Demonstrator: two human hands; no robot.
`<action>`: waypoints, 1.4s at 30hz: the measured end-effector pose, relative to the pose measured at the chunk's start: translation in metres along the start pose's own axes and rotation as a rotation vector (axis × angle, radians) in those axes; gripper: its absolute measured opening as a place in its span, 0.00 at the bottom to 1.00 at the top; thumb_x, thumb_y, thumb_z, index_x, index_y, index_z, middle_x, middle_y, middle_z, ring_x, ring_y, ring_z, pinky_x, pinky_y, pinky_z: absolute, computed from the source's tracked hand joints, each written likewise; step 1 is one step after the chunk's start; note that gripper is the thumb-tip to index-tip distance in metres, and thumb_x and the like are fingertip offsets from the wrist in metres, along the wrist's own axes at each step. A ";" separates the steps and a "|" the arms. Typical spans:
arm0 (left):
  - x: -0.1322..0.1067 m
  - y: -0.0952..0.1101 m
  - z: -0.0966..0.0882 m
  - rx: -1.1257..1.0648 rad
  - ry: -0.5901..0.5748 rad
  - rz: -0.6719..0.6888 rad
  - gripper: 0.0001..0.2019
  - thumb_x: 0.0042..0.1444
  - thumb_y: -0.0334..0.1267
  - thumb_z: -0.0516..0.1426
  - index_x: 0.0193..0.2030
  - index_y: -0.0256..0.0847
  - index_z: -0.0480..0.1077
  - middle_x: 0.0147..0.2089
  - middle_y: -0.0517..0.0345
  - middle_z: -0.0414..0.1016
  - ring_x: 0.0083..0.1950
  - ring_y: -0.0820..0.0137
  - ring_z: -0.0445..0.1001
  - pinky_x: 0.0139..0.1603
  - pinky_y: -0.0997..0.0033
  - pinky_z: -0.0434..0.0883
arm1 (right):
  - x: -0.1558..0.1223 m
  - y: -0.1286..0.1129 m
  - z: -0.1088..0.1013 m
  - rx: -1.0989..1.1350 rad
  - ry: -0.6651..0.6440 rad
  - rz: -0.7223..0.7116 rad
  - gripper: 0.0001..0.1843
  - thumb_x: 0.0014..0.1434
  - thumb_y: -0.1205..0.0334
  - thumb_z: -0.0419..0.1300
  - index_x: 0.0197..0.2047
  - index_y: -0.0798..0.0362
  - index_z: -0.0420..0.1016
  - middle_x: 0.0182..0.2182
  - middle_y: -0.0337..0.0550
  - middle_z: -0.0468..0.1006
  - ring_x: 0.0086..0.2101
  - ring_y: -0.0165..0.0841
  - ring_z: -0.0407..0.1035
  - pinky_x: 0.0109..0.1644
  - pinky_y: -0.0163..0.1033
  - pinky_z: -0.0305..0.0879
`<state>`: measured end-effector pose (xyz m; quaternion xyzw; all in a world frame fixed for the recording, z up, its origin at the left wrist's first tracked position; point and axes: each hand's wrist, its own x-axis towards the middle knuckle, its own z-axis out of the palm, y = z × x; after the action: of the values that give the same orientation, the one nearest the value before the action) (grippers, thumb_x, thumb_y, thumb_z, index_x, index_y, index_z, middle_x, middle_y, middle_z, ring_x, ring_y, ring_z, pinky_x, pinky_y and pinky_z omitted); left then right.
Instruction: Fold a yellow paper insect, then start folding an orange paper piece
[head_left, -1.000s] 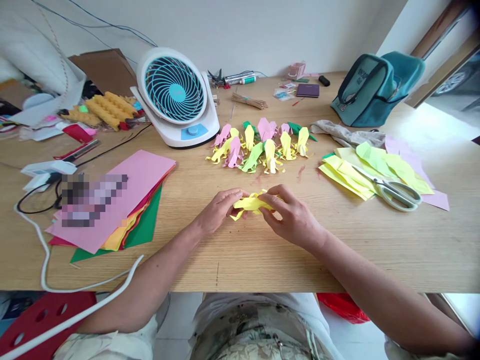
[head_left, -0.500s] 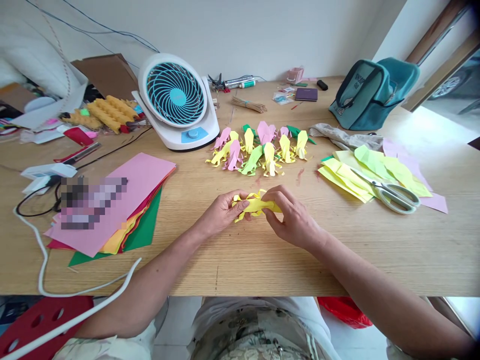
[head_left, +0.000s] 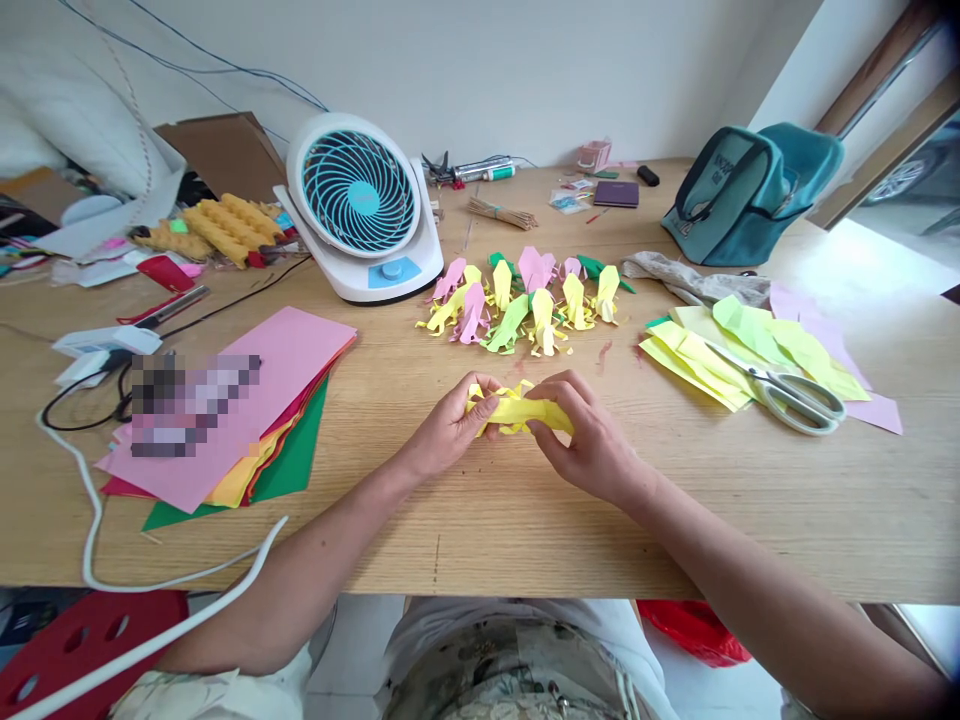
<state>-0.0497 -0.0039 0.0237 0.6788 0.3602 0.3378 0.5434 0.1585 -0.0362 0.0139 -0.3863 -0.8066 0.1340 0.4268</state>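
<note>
A folded yellow paper piece (head_left: 521, 410) with fringed edges is held just above the wooden table (head_left: 525, 510) between both hands. My left hand (head_left: 448, 428) pinches its left end, fingers curled round it. My right hand (head_left: 589, 432) grips the right end with thumb and fingers closed. Just beyond lies a cluster of finished folded paper figures (head_left: 525, 297) in yellow, pink and green.
A stack of coloured paper sheets (head_left: 247, 400) lies at the left, a white-and-blue desk fan (head_left: 360, 205) behind it. Yellow-green cut sheets (head_left: 739, 335) with scissors (head_left: 791, 395) sit at the right, a teal bag (head_left: 742, 195) further back. A white cable (head_left: 97, 540) runs off the left edge.
My hands have kept working the yellow paper, the right one shifting its grip along the right end. The view has shifted slightly.
</note>
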 end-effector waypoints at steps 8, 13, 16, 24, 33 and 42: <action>0.000 -0.005 -0.002 -0.117 -0.043 -0.083 0.21 0.63 0.56 0.52 0.48 0.38 0.65 0.30 0.60 0.72 0.29 0.74 0.67 0.30 0.75 0.59 | 0.001 0.004 -0.002 0.057 -0.021 0.046 0.13 0.63 0.66 0.58 0.51 0.50 0.69 0.43 0.49 0.71 0.43 0.38 0.69 0.46 0.45 0.69; -0.002 -0.006 0.004 -0.169 0.013 -0.111 0.19 0.63 0.56 0.52 0.44 0.40 0.63 0.36 0.61 0.69 0.32 0.75 0.68 0.35 0.75 0.65 | 0.001 0.003 -0.001 0.083 -0.056 0.059 0.13 0.63 0.67 0.58 0.51 0.50 0.71 0.41 0.47 0.71 0.41 0.36 0.69 0.44 0.43 0.69; -0.002 -0.004 0.006 -0.173 0.037 -0.106 0.18 0.64 0.56 0.52 0.44 0.41 0.62 0.33 0.63 0.68 0.31 0.75 0.66 0.35 0.75 0.65 | 0.001 0.003 0.000 0.090 -0.062 0.049 0.15 0.62 0.66 0.59 0.53 0.49 0.70 0.42 0.47 0.72 0.42 0.37 0.69 0.45 0.44 0.70; -0.003 0.001 0.005 -0.032 0.025 -0.002 0.15 0.67 0.52 0.49 0.44 0.41 0.60 0.27 0.65 0.65 0.28 0.75 0.65 0.33 0.75 0.62 | -0.001 0.001 0.003 0.058 0.003 0.008 0.13 0.62 0.66 0.62 0.50 0.50 0.71 0.40 0.45 0.70 0.38 0.33 0.70 0.40 0.39 0.70; -0.004 0.001 0.009 -0.010 0.017 0.029 0.14 0.68 0.51 0.47 0.43 0.41 0.60 0.27 0.65 0.65 0.29 0.75 0.65 0.34 0.75 0.63 | 0.000 0.000 0.002 0.062 0.018 -0.012 0.11 0.62 0.68 0.60 0.48 0.49 0.72 0.39 0.45 0.69 0.37 0.33 0.70 0.39 0.39 0.70; -0.004 0.004 0.011 -0.023 0.019 0.023 0.16 0.67 0.53 0.49 0.43 0.40 0.60 0.27 0.66 0.64 0.27 0.77 0.65 0.31 0.76 0.63 | 0.001 0.001 0.000 0.074 -0.060 -0.013 0.15 0.60 0.66 0.63 0.50 0.50 0.69 0.42 0.47 0.68 0.42 0.37 0.69 0.44 0.42 0.71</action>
<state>-0.0419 -0.0136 0.0253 0.6734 0.3536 0.3546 0.5438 0.1589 -0.0349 0.0144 -0.3610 -0.8161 0.1724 0.4172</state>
